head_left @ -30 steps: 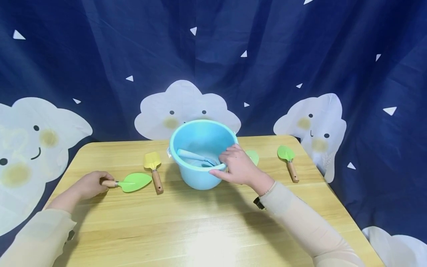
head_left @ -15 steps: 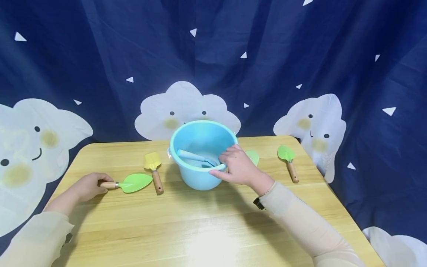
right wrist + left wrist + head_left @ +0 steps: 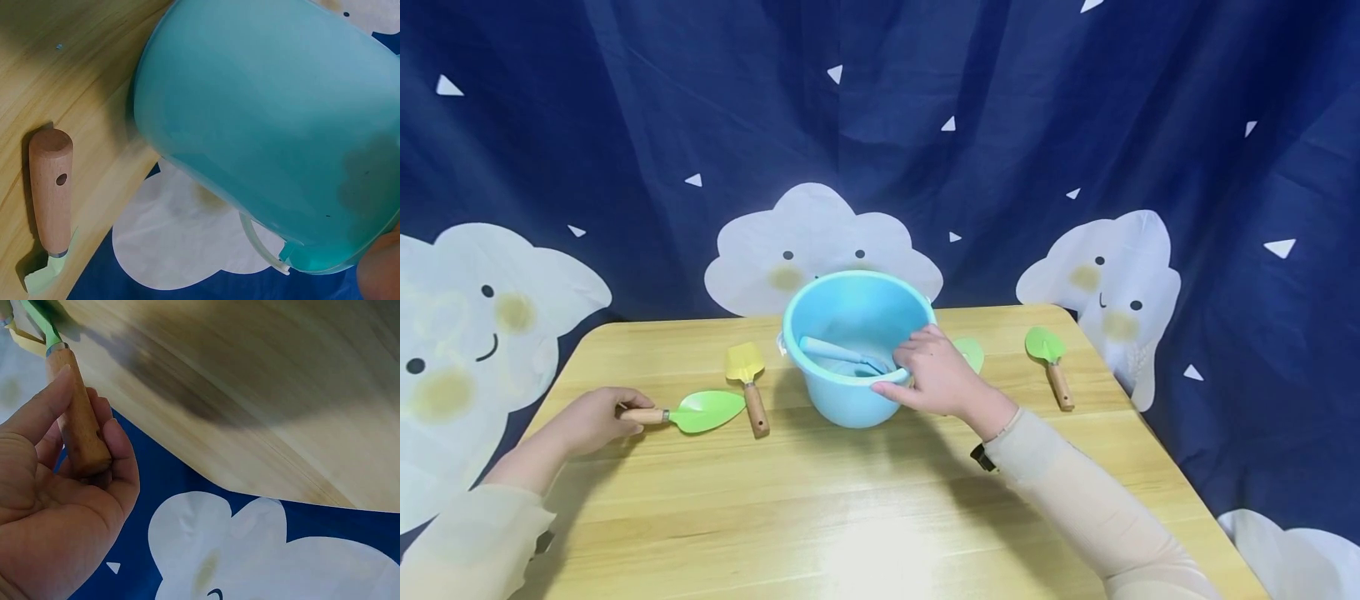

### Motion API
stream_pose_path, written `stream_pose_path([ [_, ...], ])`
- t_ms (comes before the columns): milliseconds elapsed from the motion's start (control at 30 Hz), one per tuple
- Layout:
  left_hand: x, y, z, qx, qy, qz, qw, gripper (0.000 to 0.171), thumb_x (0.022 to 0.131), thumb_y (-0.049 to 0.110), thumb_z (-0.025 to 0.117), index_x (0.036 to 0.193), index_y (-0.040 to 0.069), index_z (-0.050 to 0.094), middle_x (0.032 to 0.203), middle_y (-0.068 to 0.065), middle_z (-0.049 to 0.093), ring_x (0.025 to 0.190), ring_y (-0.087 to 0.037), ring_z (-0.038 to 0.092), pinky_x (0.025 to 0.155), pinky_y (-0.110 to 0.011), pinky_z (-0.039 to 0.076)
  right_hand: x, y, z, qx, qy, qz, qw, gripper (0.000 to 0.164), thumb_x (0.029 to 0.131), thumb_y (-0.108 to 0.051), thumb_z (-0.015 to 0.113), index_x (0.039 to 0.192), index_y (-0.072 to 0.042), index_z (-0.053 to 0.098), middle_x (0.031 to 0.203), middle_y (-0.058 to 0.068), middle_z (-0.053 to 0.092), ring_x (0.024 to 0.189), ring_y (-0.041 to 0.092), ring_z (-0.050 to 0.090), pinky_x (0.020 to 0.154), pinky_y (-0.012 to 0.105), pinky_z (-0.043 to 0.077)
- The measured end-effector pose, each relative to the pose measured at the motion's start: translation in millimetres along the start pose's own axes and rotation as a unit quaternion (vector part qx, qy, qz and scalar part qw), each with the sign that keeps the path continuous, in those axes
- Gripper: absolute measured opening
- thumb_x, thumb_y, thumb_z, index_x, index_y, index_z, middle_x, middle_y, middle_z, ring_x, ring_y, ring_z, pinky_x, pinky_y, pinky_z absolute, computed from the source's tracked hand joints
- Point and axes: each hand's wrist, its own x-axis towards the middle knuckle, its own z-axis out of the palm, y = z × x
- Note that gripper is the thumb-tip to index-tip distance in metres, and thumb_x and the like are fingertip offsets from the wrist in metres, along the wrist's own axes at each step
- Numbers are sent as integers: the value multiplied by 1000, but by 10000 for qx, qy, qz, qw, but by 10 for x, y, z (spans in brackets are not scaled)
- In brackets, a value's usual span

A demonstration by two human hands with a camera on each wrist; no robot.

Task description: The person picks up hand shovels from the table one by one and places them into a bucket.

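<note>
My left hand [image 3: 597, 421] pinches the wooden handle of a green trowel [image 3: 706, 411] at the left of the table. In the left wrist view, thumb and fingers close around the wooden handle [image 3: 78, 425], its blade pointing away from the palm. My right hand [image 3: 942, 373] grips the near right rim of a light blue bucket [image 3: 850, 404], thumb outside and fingers over the edge. A tool with a light blue handle [image 3: 829, 349] leans inside the bucket; its metal end is partly hidden. In the right wrist view the bucket's side [image 3: 262, 119] fills most of the picture.
A yellow square-bladed shovel [image 3: 751, 387] lies between the green trowel and bucket. Behind my right hand shows a pale green blade [image 3: 972, 354]. Another green trowel [image 3: 1050, 367] lies at the right of the wooden table [image 3: 760, 508]. A dark blue cloud-print curtain [image 3: 880, 125] hangs behind.
My left hand has shifted slightly left and now shows a bit more of the trowel's handle. The right hand and the bucket have not moved.
</note>
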Motion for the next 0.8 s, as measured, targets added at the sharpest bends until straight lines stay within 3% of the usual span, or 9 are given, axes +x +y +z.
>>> stream_pose_path([
  [467, -63, 48, -51, 111, 3, 6, 9999, 25, 87, 8, 75, 109, 1, 70, 103, -13, 70, 85, -21, 63, 72, -40, 49, -6, 12, 25, -75, 101, -43, 9999, 65, 96, -74, 28, 61, -19, 34, 57, -8, 30, 57, 14, 28, 74, 35, 34],
  [800, -116, 72, -80, 168, 211, 165, 9995, 24, 86, 10, 76, 108, 4, 70, 102, -10, 70, 88, -22, 63, 71, -37, 49, -8, 8, 28, -45, 117, -62, 9999, 65, 96, -74, 29, 61, -19, 34, 57, -8, 29, 57, 13, 28, 74, 35, 34],
])
